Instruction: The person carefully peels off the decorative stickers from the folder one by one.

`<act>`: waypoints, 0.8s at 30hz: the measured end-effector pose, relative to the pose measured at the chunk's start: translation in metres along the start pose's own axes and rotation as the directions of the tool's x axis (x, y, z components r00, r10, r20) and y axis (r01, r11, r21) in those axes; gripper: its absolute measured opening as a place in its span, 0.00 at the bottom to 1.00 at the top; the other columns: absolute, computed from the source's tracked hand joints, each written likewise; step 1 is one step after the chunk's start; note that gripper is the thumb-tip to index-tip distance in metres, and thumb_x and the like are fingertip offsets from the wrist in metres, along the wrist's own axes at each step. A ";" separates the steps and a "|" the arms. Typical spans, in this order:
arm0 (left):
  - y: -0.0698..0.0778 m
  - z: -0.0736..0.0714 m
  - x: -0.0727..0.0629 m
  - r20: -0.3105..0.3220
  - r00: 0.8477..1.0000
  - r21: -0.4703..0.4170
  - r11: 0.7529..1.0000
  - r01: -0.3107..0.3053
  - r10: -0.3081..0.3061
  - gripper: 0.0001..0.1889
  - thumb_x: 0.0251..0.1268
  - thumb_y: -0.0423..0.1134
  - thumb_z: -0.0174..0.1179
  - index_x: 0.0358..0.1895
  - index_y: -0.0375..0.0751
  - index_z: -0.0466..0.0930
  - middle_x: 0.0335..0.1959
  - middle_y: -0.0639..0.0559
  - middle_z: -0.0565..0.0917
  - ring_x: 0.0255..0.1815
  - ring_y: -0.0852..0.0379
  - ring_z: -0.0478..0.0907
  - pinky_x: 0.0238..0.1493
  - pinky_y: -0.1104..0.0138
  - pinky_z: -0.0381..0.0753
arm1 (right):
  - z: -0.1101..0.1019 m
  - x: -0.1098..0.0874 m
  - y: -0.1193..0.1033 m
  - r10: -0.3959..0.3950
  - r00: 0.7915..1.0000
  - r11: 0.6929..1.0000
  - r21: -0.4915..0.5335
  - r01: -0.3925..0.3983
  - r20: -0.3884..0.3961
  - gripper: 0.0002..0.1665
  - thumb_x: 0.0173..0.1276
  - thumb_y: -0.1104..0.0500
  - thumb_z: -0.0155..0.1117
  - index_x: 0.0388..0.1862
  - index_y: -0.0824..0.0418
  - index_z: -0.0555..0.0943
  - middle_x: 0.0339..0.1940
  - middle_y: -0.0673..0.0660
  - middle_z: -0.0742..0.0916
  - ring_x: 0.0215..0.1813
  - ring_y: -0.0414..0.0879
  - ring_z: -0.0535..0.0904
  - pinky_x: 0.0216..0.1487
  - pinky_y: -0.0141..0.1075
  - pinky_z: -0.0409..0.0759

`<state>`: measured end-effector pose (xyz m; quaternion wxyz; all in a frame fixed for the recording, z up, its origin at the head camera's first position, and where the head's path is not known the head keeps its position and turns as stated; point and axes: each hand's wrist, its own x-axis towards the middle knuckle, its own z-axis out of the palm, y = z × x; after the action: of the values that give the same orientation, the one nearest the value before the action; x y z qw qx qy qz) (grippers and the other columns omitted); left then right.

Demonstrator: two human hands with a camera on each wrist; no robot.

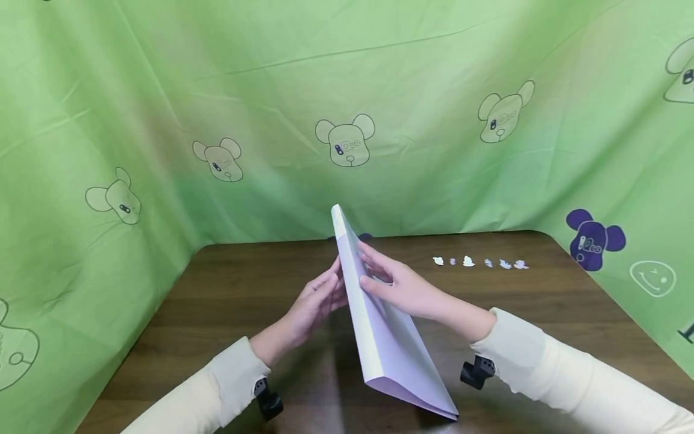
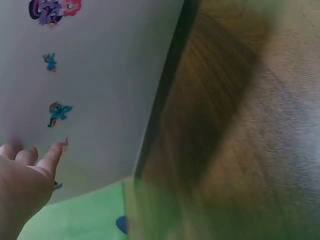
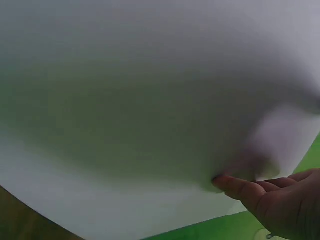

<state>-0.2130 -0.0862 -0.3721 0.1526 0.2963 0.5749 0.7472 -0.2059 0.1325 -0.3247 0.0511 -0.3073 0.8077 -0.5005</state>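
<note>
A white folder [image 1: 396, 337] is tilted on edge, its spine toward the head camera. My left hand [image 1: 317, 304] touches its left face with the fingertips. That face bears several small colourful pony stickers [image 2: 59, 114] in the left wrist view, one of them beside my fingertip. On the opposite face, my right hand [image 1: 403, 283] presses with thumb and fingers nearly straight. In the right wrist view the white surface [image 3: 125, 210] dents and bulges around my thumb. The folder stays between the two hands; its far side is hidden in the head view.
Several small white and pale lilac scraps [image 1: 468, 261] lie in a row at the back right of the brown wooden table [image 1: 233, 283]. A green cloth [image 1: 271, 90] with bear-head drawings hangs behind and at both sides.
</note>
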 end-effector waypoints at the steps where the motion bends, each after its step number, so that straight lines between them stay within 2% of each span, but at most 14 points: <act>1: 0.000 0.001 0.002 0.007 1.000 0.004 1.000 -0.014 0.014 0.34 0.79 0.48 0.44 0.77 0.37 0.41 0.76 0.38 0.50 0.73 0.41 0.53 0.67 0.48 0.60 | -0.002 0.000 -0.002 -0.002 1.000 1.000 0.011 0.002 0.000 0.42 0.75 0.48 0.55 0.80 0.56 0.49 0.74 0.68 0.64 0.71 0.63 0.63 0.62 0.55 0.68; 3: 0.001 0.005 0.005 0.013 0.999 0.025 0.999 -0.040 0.039 0.34 0.78 0.46 0.46 0.77 0.37 0.42 0.77 0.42 0.47 0.74 0.43 0.52 0.67 0.49 0.61 | -0.005 0.001 -0.007 -0.001 1.000 0.999 0.038 0.001 0.002 0.42 0.76 0.47 0.53 0.80 0.56 0.48 0.73 0.69 0.64 0.69 0.62 0.65 0.62 0.52 0.70; 6: 0.002 0.010 0.009 0.027 0.996 0.080 0.992 -0.093 0.091 0.34 0.77 0.40 0.49 0.77 0.40 0.44 0.77 0.46 0.48 0.75 0.48 0.53 0.69 0.52 0.58 | -0.012 0.001 -0.013 -0.007 1.000 0.995 0.098 0.006 0.007 0.44 0.76 0.46 0.53 0.80 0.58 0.45 0.71 0.72 0.66 0.66 0.62 0.70 0.60 0.49 0.73; 10: 0.003 0.017 0.015 0.068 0.984 0.164 0.971 -0.171 0.162 0.35 0.72 0.29 0.52 0.77 0.41 0.46 0.76 0.49 0.52 0.75 0.53 0.53 0.71 0.54 0.52 | -0.021 0.002 -0.020 0.014 1.000 0.979 0.205 -0.016 0.008 0.46 0.76 0.45 0.53 0.80 0.59 0.42 0.67 0.76 0.69 0.58 0.61 0.77 0.52 0.48 0.80; 12: 0.004 0.020 0.018 0.089 0.979 0.195 0.961 -0.196 0.182 0.37 0.70 0.28 0.55 0.77 0.40 0.47 0.76 0.50 0.53 0.75 0.54 0.53 0.71 0.55 0.51 | -0.026 0.001 -0.023 0.040 0.999 0.963 0.266 -0.040 0.007 0.46 0.76 0.47 0.53 0.80 0.57 0.40 0.67 0.76 0.68 0.55 0.59 0.79 0.48 0.48 0.82; 15: 0.004 0.023 0.020 0.106 0.978 0.229 0.952 -0.202 0.182 0.38 0.69 0.34 0.60 0.77 0.38 0.49 0.77 0.50 0.52 0.76 0.56 0.50 0.72 0.56 0.49 | -0.032 -0.001 -0.027 0.087 0.996 0.934 0.347 -0.083 0.005 0.47 0.75 0.50 0.54 0.80 0.54 0.38 0.69 0.76 0.66 0.53 0.56 0.79 0.45 0.47 0.83; 19: 0.003 0.025 0.022 0.120 0.981 0.277 0.944 -0.180 0.152 0.42 0.66 0.45 0.64 0.76 0.39 0.50 0.77 0.53 0.50 0.76 0.58 0.46 0.71 0.57 0.51 | -0.036 -0.004 -0.028 0.147 0.989 0.889 0.439 -0.133 0.003 0.51 0.72 0.56 0.57 0.80 0.51 0.35 0.71 0.76 0.62 0.54 0.55 0.79 0.45 0.48 0.82; 21: 0.001 0.025 0.023 0.127 0.983 0.302 0.939 -0.166 0.133 0.43 0.65 0.47 0.65 0.76 0.40 0.51 0.77 0.54 0.49 0.77 0.58 0.45 0.70 0.57 0.53 | -0.036 -0.006 -0.027 0.177 0.984 0.872 0.464 -0.155 -0.004 0.53 0.70 0.58 0.58 0.80 0.50 0.33 0.69 0.78 0.63 0.52 0.55 0.80 0.44 0.48 0.83; 24: -0.001 0.025 0.023 0.138 0.984 0.366 0.917 -0.157 0.114 0.42 0.65 0.48 0.64 0.76 0.43 0.52 0.77 0.55 0.49 0.76 0.60 0.44 0.71 0.59 0.52 | -0.036 -0.010 -0.024 0.227 0.973 0.849 0.495 -0.182 -0.030 0.56 0.66 0.62 0.57 0.80 0.48 0.32 0.66 0.79 0.65 0.49 0.55 0.82 0.43 0.50 0.83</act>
<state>-0.2159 -0.0534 -0.3626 0.0735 0.4013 0.6758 0.6139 -0.2007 0.1584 -0.2890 0.1447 -0.1744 0.6843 -0.6931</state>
